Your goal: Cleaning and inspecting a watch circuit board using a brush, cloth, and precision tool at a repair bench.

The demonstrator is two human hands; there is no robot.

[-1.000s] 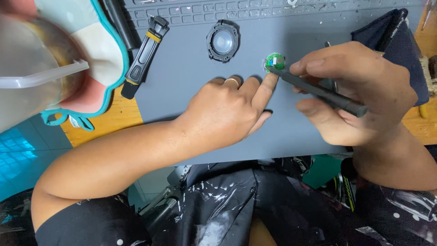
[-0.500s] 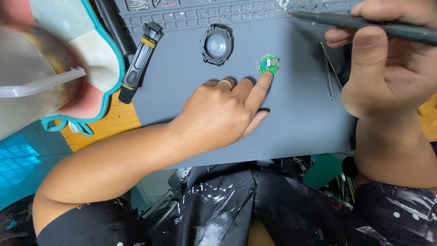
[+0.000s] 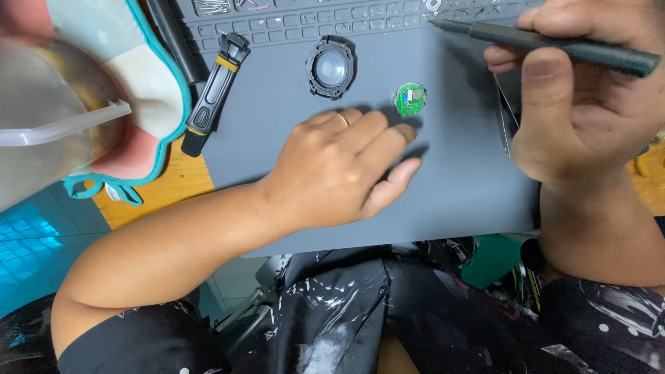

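The small round green circuit board (image 3: 410,99) lies on the grey rubber work mat (image 3: 457,187), at about one o'clock from the left hand (image 3: 339,173) and just off its fingertips, apart from them. That left hand rests flat on the mat, fingers loosely spread, gripping nothing. The right hand (image 3: 575,97) sits at three o'clock from the board, well apart, clenched around a dark slim pen-shaped tool (image 3: 554,43) whose tip points toward eleven o'clock at the mat's ridged compartment strip. A black round watch case with a clear lens (image 3: 331,68) lies at nine o'clock from the board, near it. A black and yellow handled tool (image 3: 211,97) lies at the mat's left edge.

The pen tool's rear end is cut off at the right border. A blurred translucent plastic container (image 3: 48,125) fills the upper left, hiding what is behind it. The small parts in the compartment strip are too tiny to make out.

Half a second ago the left forefinger touched the board; now it has drawn back, while the right hand has stayed raised near the strip.
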